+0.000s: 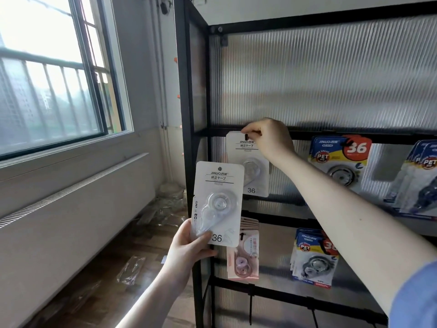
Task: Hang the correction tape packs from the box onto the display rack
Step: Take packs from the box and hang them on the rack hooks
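White blister-card pack [248,162] pinched at top by right hand [269,138] against rack bar [212,132], seemingly on hook; second pack [218,202] gripped by left hand [186,247].

Bright daylight comes in through the window [47,74] on the left and looks washed out white. The rack's ribbed panel [319,74] is blurry. Straight lines bend near the edges

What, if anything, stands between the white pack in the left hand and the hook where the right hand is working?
The right hand and the white pack it is fitting there occupy the hook. The left hand holds its pack lower left, apart.
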`<state>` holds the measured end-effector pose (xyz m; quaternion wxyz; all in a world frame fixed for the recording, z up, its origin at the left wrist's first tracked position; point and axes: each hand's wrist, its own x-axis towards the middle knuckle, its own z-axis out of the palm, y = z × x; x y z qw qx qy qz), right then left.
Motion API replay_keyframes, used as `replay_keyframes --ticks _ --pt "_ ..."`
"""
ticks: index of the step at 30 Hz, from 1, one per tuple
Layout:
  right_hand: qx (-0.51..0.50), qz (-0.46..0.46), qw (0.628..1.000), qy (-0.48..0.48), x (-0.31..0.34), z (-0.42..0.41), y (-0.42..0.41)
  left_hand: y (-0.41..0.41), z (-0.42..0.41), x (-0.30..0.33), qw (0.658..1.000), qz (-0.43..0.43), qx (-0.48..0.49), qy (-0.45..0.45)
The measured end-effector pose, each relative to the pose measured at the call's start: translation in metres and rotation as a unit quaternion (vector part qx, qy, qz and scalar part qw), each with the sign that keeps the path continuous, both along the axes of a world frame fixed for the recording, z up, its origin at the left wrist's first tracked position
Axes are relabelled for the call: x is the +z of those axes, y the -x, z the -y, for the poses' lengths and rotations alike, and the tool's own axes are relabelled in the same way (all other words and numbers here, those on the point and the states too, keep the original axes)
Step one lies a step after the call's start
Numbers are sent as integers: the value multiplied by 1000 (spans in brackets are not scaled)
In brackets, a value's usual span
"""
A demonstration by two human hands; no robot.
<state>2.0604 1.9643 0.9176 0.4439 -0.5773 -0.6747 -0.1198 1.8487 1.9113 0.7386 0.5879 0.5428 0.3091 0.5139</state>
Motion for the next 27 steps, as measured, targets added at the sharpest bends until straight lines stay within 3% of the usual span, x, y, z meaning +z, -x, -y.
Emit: replay_keyframes --ticks 4,8,13,15,20,27 --pt "-17 21 999 -18 -1 1 -2 -2 0 -1 1000 -8 3 0" --pt "-30 37 994 -95 -1 8 -6 -3 2 1 1000 -11 6 0" --pt "56 36 992 -112 -1 40 -6 -11 7 6 1000 -20 3 -6" --pt "86 58 992 -71 -3 50 -7 -17 10 8 1000 -19 3 -5" --pt "136 96 974 153 -10 57 -7 -32 16 8 1000 -21 -4 -8" --pt "172 12 967 186 -20 58 -10 -41 23 6 1000 -31 -2 1"
